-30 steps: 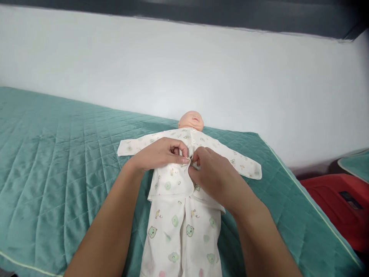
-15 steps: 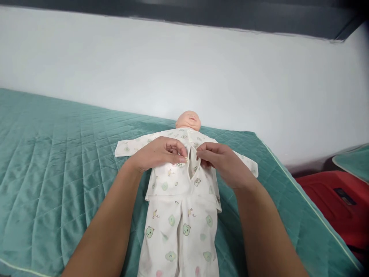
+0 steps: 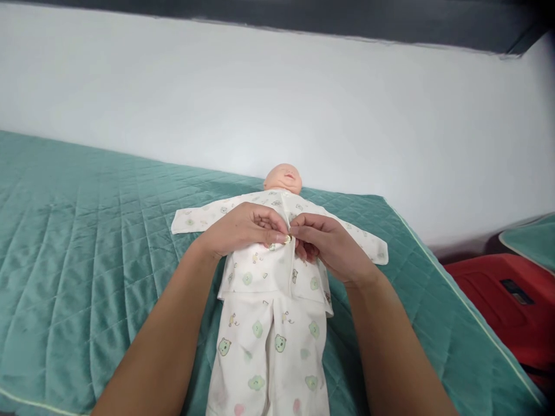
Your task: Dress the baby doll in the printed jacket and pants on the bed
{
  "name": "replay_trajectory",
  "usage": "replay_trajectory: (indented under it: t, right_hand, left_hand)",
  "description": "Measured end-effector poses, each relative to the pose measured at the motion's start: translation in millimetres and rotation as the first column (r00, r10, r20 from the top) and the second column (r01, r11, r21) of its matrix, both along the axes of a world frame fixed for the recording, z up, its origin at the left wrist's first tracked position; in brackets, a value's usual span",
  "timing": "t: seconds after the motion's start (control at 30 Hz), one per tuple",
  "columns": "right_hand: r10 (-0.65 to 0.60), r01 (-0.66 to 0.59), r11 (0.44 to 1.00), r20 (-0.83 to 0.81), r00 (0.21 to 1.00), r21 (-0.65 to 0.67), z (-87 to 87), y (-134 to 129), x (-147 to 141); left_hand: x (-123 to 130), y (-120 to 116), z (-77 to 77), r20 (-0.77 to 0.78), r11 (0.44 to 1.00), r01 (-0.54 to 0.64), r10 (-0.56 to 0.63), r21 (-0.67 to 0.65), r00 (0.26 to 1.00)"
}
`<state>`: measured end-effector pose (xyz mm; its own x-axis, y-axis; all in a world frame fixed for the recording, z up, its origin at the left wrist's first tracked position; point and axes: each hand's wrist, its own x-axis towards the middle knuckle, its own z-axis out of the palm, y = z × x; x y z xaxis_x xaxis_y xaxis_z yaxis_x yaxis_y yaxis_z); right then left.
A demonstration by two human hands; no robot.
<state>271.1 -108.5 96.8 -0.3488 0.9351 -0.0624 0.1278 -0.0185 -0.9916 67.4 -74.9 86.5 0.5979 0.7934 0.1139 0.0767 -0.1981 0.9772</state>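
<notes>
A baby doll [image 3: 284, 178] lies on its back, dressed in a white printed top [image 3: 260, 277] and matching trousers [image 3: 255, 352]. Over the chest, my left hand [image 3: 249, 228] pinches one front edge of the top between thumb and forefinger. Facing it, my right hand [image 3: 329, 242] pinches the other front edge, its fingertips almost touching those of the left. A small pale spot shows at the left thumb tip, perhaps a button or snap; it is too small to tell. Both sleeves lie stretched out sideways.
Under the doll spreads a green quilted cover [image 3: 108, 231], its piped edge running down the right side. Behind stands a white wall [image 3: 277, 104] with a dark beam [image 3: 277, 17] above. A red case-like object [image 3: 498, 300] sits lower right, beside another green padded piece [image 3: 529, 240].
My hands have come together, so the gap between the two front edges of the top has closed. The doll stays in place.
</notes>
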Motion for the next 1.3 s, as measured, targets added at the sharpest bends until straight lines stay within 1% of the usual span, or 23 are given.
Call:
replay_trajectory:
  t: [0.2,0.37,0.6,0.77,1.0,1.13,1.3]
  right_hand:
    - [0.022,-0.021,1.000,0.015,1.000,-0.012,-0.4,0.1,2.3]
    - [0.034,-0.035,0.999,-0.022,0.999,-0.026,-1.7,1.2,2.6]
    - [0.051,-0.051,0.999,-0.063,0.997,0.003,-6.4,3.9,2.8]
    - [0.053,-0.053,0.999,-0.053,0.997,0.006,-8.3,5.0,3.4]
    - [0.035,-0.036,0.999,-0.047,0.998,-0.003,-10.2,6.2,3.1]
    - [0.032,-0.031,0.999,-0.055,0.998,0.016,-11.8,6.9,3.0]
    - [0.026,-0.025,1.000,-0.050,0.998,0.006,-13.0,6.4,2.6]
  left_hand:
    - [1.1,0.9,-1.4,0.048,0.999,-0.014,0.016,-0.039,0.999]
    - [1.0,-0.1,-0.2,0.049,0.997,0.019,-0.016,-0.074,0.999]
    - [2.0,-0.1,2.2,-0.018,0.997,0.035,-0.036,-0.062,0.999]
    - [1.7,-1.2,3.0,-0.062,0.998,0.037,-0.040,-0.044,0.997]
    - [0.4,-1.4,1.1,0.001,0.990,0.136,-0.136,-0.034,0.991]
    - [1.8,-3.1,3.0,-0.004,0.994,0.103,-0.103,-0.022,0.995]
    - [3.8,-2.7,1.9,-0.053,0.997,0.073,-0.075,-0.026,0.996]
